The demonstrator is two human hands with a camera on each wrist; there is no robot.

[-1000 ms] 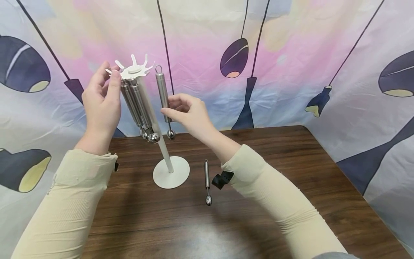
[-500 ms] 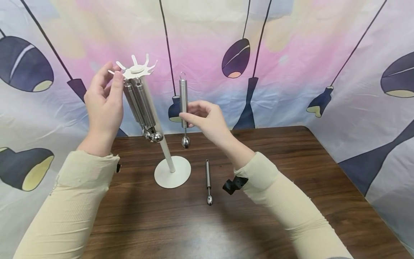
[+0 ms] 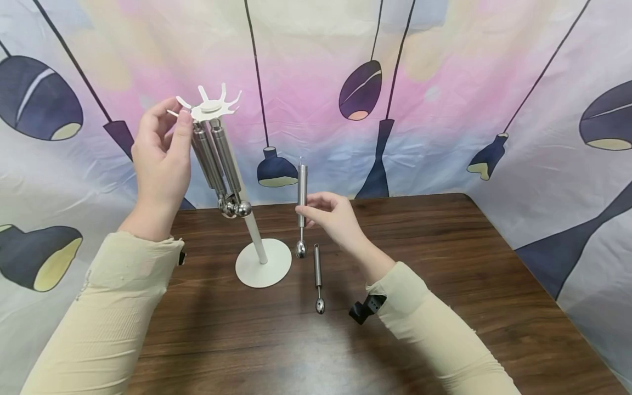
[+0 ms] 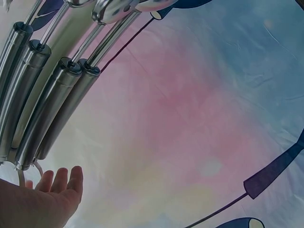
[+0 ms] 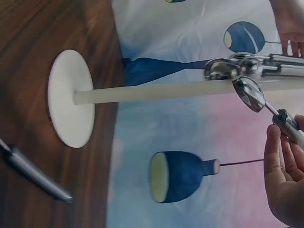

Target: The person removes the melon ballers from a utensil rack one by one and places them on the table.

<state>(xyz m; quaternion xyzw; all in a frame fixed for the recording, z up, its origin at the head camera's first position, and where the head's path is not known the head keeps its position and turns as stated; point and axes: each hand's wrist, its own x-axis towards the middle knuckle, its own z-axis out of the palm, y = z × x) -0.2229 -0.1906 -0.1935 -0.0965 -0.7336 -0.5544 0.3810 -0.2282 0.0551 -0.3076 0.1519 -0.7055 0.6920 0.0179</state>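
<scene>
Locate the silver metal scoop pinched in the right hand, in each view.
Head: silver metal scoop, upright, slightly left of centre.
Left wrist: not in it.
Right wrist: scoop at right, near mid-height, bowl toward upper left.
Shared landmark: long white cylindrical pole, visible in all three views.

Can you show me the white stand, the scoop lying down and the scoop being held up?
White stand (image 3: 268, 275): head view, round base.
Lying scoop (image 3: 318, 269): head view, handle.
Held scoop (image 3: 302, 189): head view, upper handle.
</scene>
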